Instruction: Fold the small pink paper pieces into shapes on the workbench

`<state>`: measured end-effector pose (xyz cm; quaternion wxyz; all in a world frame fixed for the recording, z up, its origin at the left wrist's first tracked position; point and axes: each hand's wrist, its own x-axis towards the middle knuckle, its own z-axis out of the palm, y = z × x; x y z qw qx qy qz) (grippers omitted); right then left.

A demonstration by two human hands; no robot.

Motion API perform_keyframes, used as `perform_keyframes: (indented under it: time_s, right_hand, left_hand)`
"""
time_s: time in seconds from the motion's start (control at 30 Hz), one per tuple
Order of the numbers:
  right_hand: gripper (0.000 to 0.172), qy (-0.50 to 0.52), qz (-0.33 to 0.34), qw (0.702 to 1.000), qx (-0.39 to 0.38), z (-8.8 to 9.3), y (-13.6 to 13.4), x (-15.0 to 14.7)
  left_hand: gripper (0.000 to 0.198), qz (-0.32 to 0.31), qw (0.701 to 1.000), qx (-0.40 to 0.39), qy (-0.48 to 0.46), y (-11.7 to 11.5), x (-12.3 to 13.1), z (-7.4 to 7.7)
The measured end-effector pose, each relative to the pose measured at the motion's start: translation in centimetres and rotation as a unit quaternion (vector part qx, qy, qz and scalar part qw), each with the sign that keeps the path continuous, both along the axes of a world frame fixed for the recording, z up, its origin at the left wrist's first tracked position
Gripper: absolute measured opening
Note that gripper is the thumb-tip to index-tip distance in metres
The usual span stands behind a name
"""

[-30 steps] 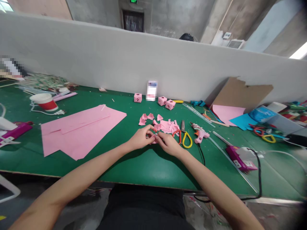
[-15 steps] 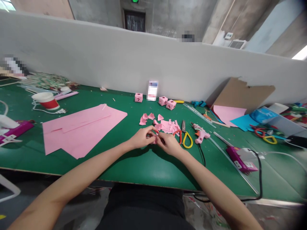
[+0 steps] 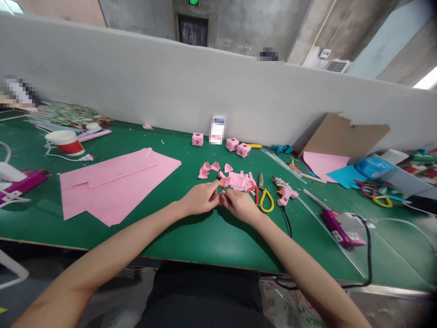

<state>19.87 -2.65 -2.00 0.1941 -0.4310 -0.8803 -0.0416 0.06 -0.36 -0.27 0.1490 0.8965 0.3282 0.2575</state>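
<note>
My left hand (image 3: 204, 197) and my right hand (image 3: 241, 205) meet above the green table, fingers pinched together. Between their fingertips is a small pink paper piece (image 3: 221, 199), mostly covered by the fingers. Just beyond them lie pink paper scraps (image 3: 239, 179) and several curved pink cut pieces (image 3: 204, 173). Scissors (image 3: 266, 201) with one red and one yellow handle rest beside my right hand. Farther right lies a pink glue gun (image 3: 286, 195) with a black cord. Three pink paper cubes with dark diamond-shaped openings, one of them a cube (image 3: 197, 140) on the left, stand near the partition.
Large pink paper sheets (image 3: 116, 189) lie on the left, behind them a red-and-white cup (image 3: 65, 143). A purple power strip (image 3: 343, 230), a clear strip (image 3: 331, 237) and a second pair of scissors (image 3: 382, 201) are on the right. Cardboard (image 3: 344, 136) leans against the partition (image 3: 136, 82).
My left fingers have curled in further around the pink paper piece, so less of it shows. Both hands stay at nearly the same spot. The table items have not moved.
</note>
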Motion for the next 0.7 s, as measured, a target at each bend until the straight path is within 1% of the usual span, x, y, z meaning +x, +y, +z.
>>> perform_keyframes:
  time_s: [0.1, 0.2, 0.37, 0.5, 0.6, 0.7]
  right_hand:
    - [0.028, -0.006, 0.000, 1.000, -0.010, -0.03, -0.31, -0.39]
    - [0.028, -0.020, -0.005, 1.000, -0.016, 0.02, -0.49, -0.52]
    - [0.027, -0.038, 0.004, 0.999, -0.032, -0.08, -0.55, -0.38]
    - [0.028, -0.045, 0.016, 0.998, -0.039, -0.32, -0.45, -0.30]
    - [0.031, -0.061, 0.007, 0.997, -0.042, -0.45, -0.27, -0.31]
    - [0.032, -0.067, -0.003, 0.997, -0.046, -0.44, -0.19, -0.32]
  left_hand:
    - [0.030, -0.014, 1.000, -0.013, 0.023, -0.02, -0.06, 0.09]
    - [0.031, -0.017, 0.999, -0.004, 0.039, -0.07, -0.10, 0.14]
    - [0.031, -0.010, 0.997, 0.024, 0.074, -0.21, -0.10, 0.08]
    - [0.032, -0.021, 0.993, 0.054, 0.099, -0.16, -0.15, -0.24]
    - [0.032, -0.029, 0.990, 0.085, 0.112, -0.08, -0.21, -0.46]
    - [0.031, -0.029, 0.987, 0.100, 0.119, -0.01, -0.25, -0.52]
